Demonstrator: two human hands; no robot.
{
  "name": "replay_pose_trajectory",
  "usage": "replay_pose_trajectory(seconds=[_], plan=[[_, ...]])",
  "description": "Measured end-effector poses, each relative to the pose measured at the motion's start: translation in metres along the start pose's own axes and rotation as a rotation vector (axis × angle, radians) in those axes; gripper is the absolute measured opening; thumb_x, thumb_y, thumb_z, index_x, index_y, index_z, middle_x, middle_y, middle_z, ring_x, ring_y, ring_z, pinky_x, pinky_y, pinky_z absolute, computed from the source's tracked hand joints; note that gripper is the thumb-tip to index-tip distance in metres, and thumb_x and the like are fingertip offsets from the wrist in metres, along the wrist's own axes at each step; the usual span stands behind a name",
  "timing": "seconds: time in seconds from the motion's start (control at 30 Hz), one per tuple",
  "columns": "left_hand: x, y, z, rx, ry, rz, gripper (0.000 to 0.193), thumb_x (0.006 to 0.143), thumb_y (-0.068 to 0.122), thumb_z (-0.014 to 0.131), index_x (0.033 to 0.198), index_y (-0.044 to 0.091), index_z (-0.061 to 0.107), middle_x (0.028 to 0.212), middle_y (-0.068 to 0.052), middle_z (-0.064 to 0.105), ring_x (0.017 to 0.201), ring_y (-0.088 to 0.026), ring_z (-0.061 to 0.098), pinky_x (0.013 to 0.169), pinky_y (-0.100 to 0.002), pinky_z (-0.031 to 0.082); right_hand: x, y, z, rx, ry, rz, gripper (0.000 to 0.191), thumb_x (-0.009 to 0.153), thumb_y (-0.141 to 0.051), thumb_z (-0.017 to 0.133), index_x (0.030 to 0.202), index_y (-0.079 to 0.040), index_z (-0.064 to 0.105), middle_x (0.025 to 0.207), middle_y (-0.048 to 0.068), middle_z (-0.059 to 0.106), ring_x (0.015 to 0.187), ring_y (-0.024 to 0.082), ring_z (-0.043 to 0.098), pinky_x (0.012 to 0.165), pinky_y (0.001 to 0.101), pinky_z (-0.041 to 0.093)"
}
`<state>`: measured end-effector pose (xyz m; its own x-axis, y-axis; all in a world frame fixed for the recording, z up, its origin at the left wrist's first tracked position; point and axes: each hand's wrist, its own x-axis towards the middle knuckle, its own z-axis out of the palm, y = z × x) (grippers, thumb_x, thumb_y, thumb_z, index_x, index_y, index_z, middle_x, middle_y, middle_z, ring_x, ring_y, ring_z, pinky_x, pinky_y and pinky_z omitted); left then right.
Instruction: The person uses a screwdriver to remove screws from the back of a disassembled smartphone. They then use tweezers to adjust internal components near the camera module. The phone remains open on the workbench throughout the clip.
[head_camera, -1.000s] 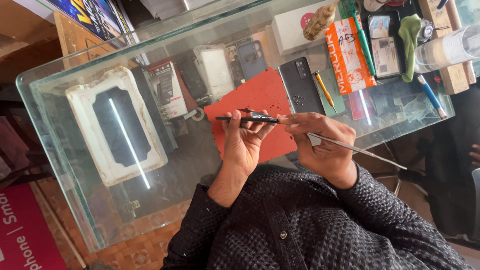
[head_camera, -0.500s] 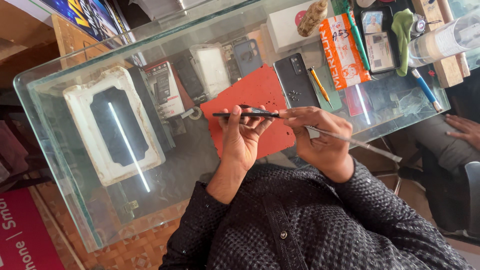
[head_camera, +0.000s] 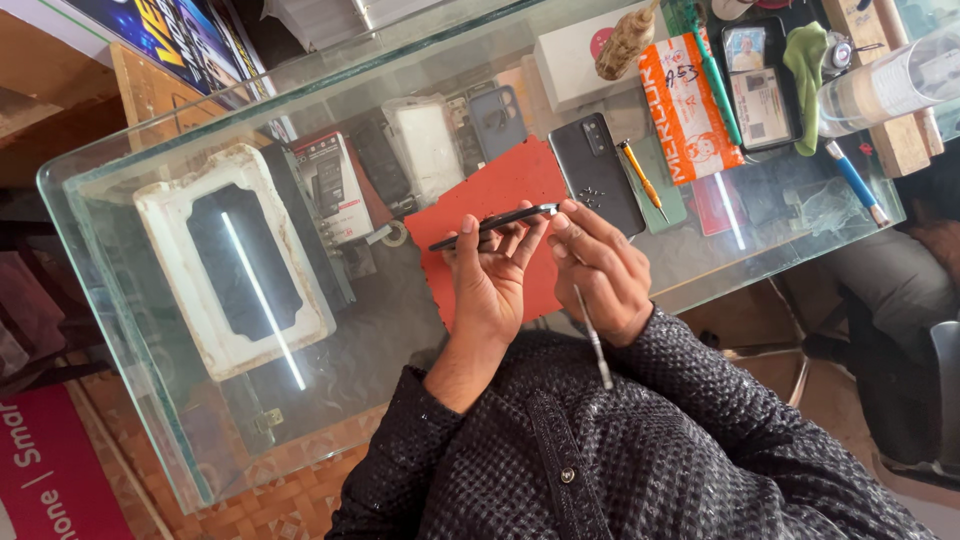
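My left hand (head_camera: 487, 280) holds a thin black phone (head_camera: 492, 226) edge-on above a red mat (head_camera: 497, 225) on the glass counter (head_camera: 180, 440). My right hand (head_camera: 603, 272) pinches the phone's right end with thumb and forefinger and also grips a slim metal tool (head_camera: 593, 338) whose shaft points back toward my chest. A dark phone back cover (head_camera: 597, 172) with several tiny screws on it lies just beyond my right hand.
A white tray with a black inset (head_camera: 240, 262) sits at the left. A yellow-handled screwdriver (head_camera: 641, 179), an orange printed box (head_camera: 688, 108), a blue pen (head_camera: 853, 182), a green cloth (head_camera: 810, 70) and phone parts under the glass lie around. Another person's leg (head_camera: 890, 285) is at right.
The metal tool has swung from pointing out to the right to pointing back at my chest. My right fingers have moved onto the phone's end. The view has shifted slightly.
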<state>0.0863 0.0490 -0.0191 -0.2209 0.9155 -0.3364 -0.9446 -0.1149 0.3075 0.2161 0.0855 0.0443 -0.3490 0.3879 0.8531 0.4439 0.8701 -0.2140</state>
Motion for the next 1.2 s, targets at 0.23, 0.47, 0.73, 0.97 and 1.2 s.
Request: replay_pose_trajectory(seconds=[0.23, 0.47, 0.73, 0.97, 1.2], plan=[[-0.004, -0.001, -0.002, -0.060, 0.055, -0.044, 0.019, 0.090, 0.023, 0.075, 0.100, 0.028, 0.060, 0.103, 0.000, 0.067, 0.119, -0.036, 0.065, 0.102, -0.060, 0.051, 0.004, 0.007, -0.021, 0.690, -0.094, 0.730, 0.021, 0.095, 0.019, 0.065, 0.100, 0.002, 0.053, 0.111, 0.023, 0.072, 0.110, 0.032, 0.074, 0.092, 0.0399, 0.065], [-0.003, -0.001, -0.009, -0.048, 0.033, -0.046, 0.020, 0.092, 0.027, 0.078, 0.101, 0.027, 0.061, 0.105, 0.000, 0.070, 0.119, -0.035, 0.066, 0.103, -0.060, 0.051, -0.001, 0.005, -0.027, 0.862, -0.041, 0.798, 0.029, 0.097, 0.022, 0.061, 0.107, -0.001, 0.046, 0.115, 0.026, 0.068, 0.117, 0.033, 0.072, 0.103, 0.0433, 0.063], [-0.005, 0.001, -0.010, -0.003, 0.037, -0.049, 0.022, 0.092, 0.029, 0.081, 0.102, 0.026, 0.062, 0.106, 0.000, 0.070, 0.117, -0.032, 0.067, 0.103, -0.058, 0.052, -0.001, 0.005, -0.029, 0.812, -0.062, 0.794, 0.030, 0.097, 0.024, 0.062, 0.107, 0.001, 0.046, 0.114, 0.028, 0.068, 0.117, 0.035, 0.072, 0.101, 0.0442, 0.065], [-0.006, 0.002, -0.009, 0.003, 0.046, -0.056, 0.024, 0.090, 0.030, 0.081, 0.101, 0.026, 0.061, 0.106, 0.001, 0.069, 0.117, -0.031, 0.067, 0.103, -0.058, 0.052, 0.002, 0.007, -0.031, 0.797, -0.086, 0.799, 0.029, 0.096, 0.022, 0.063, 0.105, 0.001, 0.045, 0.113, 0.027, 0.070, 0.118, 0.034, 0.072, 0.098, 0.0429, 0.066], [-0.005, 0.000, -0.009, 0.022, 0.056, -0.034, 0.033, 0.090, 0.029, 0.082, 0.109, 0.026, 0.055, 0.105, -0.001, 0.069, 0.114, -0.033, 0.068, 0.101, -0.058, 0.059, 0.013, 0.008, -0.034, 0.793, -0.150, 0.821, 0.022, 0.095, 0.021, 0.061, 0.101, 0.003, 0.049, 0.113, 0.027, 0.071, 0.114, 0.033, 0.073, 0.096, 0.0415, 0.066]])
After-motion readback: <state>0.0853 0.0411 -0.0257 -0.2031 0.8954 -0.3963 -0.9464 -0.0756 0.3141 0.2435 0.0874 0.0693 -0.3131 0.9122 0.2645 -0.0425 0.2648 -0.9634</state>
